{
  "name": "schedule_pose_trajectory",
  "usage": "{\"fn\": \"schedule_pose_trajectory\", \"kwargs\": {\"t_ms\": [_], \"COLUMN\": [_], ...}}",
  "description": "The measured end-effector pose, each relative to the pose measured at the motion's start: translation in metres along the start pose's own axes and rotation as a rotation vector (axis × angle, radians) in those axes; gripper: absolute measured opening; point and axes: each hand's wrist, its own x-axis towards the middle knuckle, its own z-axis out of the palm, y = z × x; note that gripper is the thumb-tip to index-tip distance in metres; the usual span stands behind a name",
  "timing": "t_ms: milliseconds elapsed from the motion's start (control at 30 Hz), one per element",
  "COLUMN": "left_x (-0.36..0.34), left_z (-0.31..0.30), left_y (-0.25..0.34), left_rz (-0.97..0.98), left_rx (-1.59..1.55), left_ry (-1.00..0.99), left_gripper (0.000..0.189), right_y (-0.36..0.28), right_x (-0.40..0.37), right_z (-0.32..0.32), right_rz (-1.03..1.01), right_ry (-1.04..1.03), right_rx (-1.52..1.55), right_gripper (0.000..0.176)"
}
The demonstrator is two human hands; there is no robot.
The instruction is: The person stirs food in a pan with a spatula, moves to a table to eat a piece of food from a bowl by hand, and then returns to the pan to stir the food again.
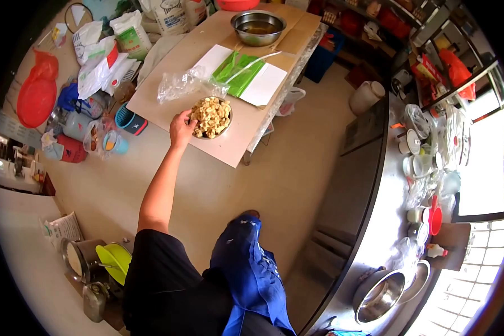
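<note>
My left hand (181, 130) reaches out to the near end of the table and grips the left rim of a round metal bowl (229, 124). Small pale yellow chunks (211, 115) are heaped above the bowl's rim and hide most of it. Just behind the bowl lies a crumpled clear plastic bag (179, 85). A bright green sheet (239, 73) with a white strip across it rests on a white board (270, 84). My right hand is out of view.
A large steel basin (257, 39) with liquid stands farther back on the table (151, 103). Sacks (130, 35), a red basin (37, 95) and a blue basket (127, 120) line the left. Along the right runs a cluttered counter (369, 235) holding metal bowls (379, 297).
</note>
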Motion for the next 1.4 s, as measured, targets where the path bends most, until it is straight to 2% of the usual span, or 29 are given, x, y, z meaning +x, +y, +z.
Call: {"fn": "schedule_pose_trajectory", "kwargs": {"t_ms": [167, 333, 667, 733, 867, 933, 1033, 1067, 1100, 1167, 1200, 1233, 1300, 1333, 1400], "left_x": [0.002, 0.001, 0.004, 0.005, 0.010, 0.022, 0.055, 0.066, 0.077, 0.097, 0.104, 0.109, 0.119, 0.123, 0.129], "left_z": [0.007, 0.012, 0.017, 0.016, 0.014, 0.016, 0.014, 0.014, 0.021, 0.032, 0.033, 0.034, 0.041, 0.045, 0.051], "left_y": [-0.009, -0.013, -0.018, -0.017, -0.017, -0.029, -0.054, -0.063, -0.073, -0.093, -0.091, -0.089, -0.088, -0.089, -0.088], "left_rz": [0.027, -0.070, -0.047, 0.041, 0.058, -0.045, -0.130, -0.091, -0.099, 0.093, 0.073, 0.059, 0.107, 0.095, 0.133], "left_rx": [-0.035, -0.211, -0.185, -0.107, -0.113, -0.130, -0.098, -0.138, -0.140, -0.064, -0.023, -0.025, 0.022, 0.018, 0.035], "left_ry": [-0.004, 0.026, 0.034, 0.056, 0.074, 0.254, 0.256, 0.163, 0.177, 0.044, -0.039, -0.027, -0.228, -0.222, -0.367], "left_gripper": [0.037, 0.026, 0.028, 0.029, 0.026, 0.018, 0.012, 0.014, 0.014, 0.017, 0.021, 0.021, 0.023, 0.023, 0.026], "right_y": [-0.001, -0.001, -0.003, -0.004, -0.005, -0.005, -0.010, -0.011, -0.014, -0.017, -0.018, -0.020, -0.021, -0.023, -0.027], "right_x": [-0.003, -0.003, -0.004, -0.004, -0.005, -0.009, -0.012, -0.014, -0.015, -0.020, -0.023, -0.026, -0.033, -0.036, -0.040], "right_z": [0.001, 0.003, 0.009, 0.013, 0.024, 0.031, 0.048, 0.054, 0.062, 0.081, 0.088, 0.097, 0.111, 0.118, 0.129], "right_rz": [-0.005, -0.010, -0.022, -0.022, -0.017, -0.016, -0.025, -0.027, -0.029, -0.041, -0.044, -0.052, -0.057, -0.061, -0.068], "right_ry": [0.001, 0.004, -0.007, -0.011, -0.024, -0.035, -0.050, -0.056, -0.062, -0.076, -0.086, -0.097, -0.109, -0.113, -0.123], "right_rx": [-0.002, 0.008, 0.018, 0.024, 0.019, 0.018, 0.003, 0.002, -0.007, -0.027, -0.035, -0.048, -0.067, -0.075, -0.095], "right_gripper": [0.038, 0.038, 0.037, 0.037, 0.037, 0.037, 0.036, 0.036, 0.036, 0.036, 0.036, 0.036, 0.036, 0.036, 0.036]}}
